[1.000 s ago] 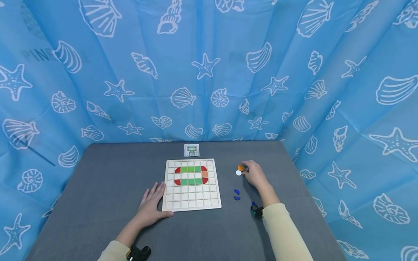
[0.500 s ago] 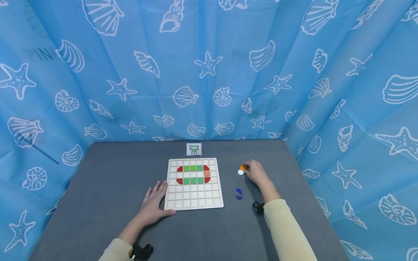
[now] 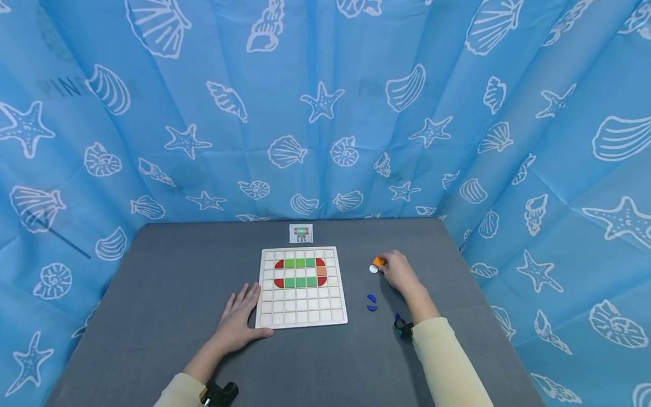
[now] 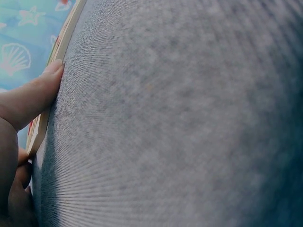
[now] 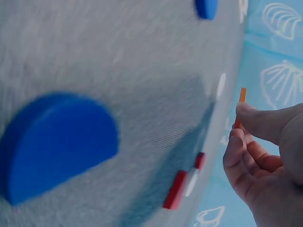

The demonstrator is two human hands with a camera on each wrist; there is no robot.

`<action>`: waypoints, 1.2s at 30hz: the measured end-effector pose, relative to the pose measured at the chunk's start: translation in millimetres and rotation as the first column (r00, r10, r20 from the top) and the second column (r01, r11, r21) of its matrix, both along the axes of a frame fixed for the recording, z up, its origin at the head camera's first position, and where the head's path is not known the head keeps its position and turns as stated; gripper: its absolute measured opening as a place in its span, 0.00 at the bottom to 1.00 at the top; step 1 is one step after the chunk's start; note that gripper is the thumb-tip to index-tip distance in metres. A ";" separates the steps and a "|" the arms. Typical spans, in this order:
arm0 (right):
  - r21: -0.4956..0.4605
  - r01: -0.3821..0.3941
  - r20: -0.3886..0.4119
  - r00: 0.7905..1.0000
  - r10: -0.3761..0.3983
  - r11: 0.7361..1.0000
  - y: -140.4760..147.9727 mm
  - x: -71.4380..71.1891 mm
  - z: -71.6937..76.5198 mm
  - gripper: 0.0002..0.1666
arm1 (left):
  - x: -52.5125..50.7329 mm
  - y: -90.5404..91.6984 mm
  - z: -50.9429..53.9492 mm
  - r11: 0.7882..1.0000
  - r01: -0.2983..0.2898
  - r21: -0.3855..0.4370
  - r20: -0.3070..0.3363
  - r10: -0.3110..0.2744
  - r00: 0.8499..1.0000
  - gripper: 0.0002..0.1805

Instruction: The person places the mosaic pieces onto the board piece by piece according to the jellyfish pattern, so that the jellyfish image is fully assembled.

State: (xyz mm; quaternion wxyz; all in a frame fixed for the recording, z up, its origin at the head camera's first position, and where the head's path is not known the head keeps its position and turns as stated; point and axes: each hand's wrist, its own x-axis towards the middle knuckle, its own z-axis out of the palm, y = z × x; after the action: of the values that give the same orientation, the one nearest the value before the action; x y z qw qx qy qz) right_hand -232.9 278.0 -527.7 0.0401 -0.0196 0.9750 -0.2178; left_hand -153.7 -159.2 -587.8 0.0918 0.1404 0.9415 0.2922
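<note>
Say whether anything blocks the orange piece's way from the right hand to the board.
Nothing visible blocks the way to the board. The right hand pinches the orange piece; the white disc lies close by it, on the person's side, but looks flat and easily cleared.

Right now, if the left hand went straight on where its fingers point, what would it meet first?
Likely the board: the left hand touches its edge, though depth is hard to judge.

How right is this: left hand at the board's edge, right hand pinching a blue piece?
Colour's wrong: the right hand pinches an orange piece, not blue, per the right wrist view. Left hand at the edge of the board stands.
</note>
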 end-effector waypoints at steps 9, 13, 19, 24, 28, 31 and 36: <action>-0.084 -0.077 -0.074 0.995 0.071 0.993 -23.6 16.2 13.9 0.19 | -0.5 -0.2 1.5 1.000 0.008 -0.007 0.019 -0.008 1.000 0.68; -0.092 -0.129 -0.105 0.987 0.120 0.987 -35.4 19.7 16.0 0.19 | -0.9 -0.1 0.4 1.000 0.007 -0.011 0.022 -0.006 1.000 0.68; -0.103 -0.191 -0.119 0.977 0.178 0.976 -53.3 23.3 20.7 0.19 | -1.1 -0.3 0.8 1.000 0.007 -0.020 0.014 -0.006 1.000 0.69; -0.109 -0.245 -0.132 0.964 0.230 0.964 -68.4 25.4 25.7 0.18 | -0.7 0.1 1.1 1.000 0.003 -0.023 0.023 -0.003 1.000 0.70; -0.106 -0.297 -0.132 0.950 0.282 0.949 -78.6 25.8 30.7 0.17 | -0.7 0.1 0.1 1.000 0.002 -0.022 0.024 -0.002 1.000 0.70; -0.105 -0.343 -0.127 0.936 0.329 0.934 -84.5 25.5 32.5 0.17 | -0.7 0.3 0.0 1.000 0.003 -0.024 0.023 -0.003 1.000 0.69; -0.103 -0.395 -0.130 0.915 0.382 0.913 -94.9 22.7 33.6 0.18 | -0.4 0.8 1.5 1.000 0.002 -0.016 0.015 -0.002 1.000 0.69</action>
State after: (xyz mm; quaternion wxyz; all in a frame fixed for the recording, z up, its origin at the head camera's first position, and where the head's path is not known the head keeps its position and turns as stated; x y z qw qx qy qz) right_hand -210.2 183.1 -494.1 0.0292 -0.2273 0.9364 -0.2659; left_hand -154.0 -158.4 -586.3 0.1003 0.1385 0.9430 0.2856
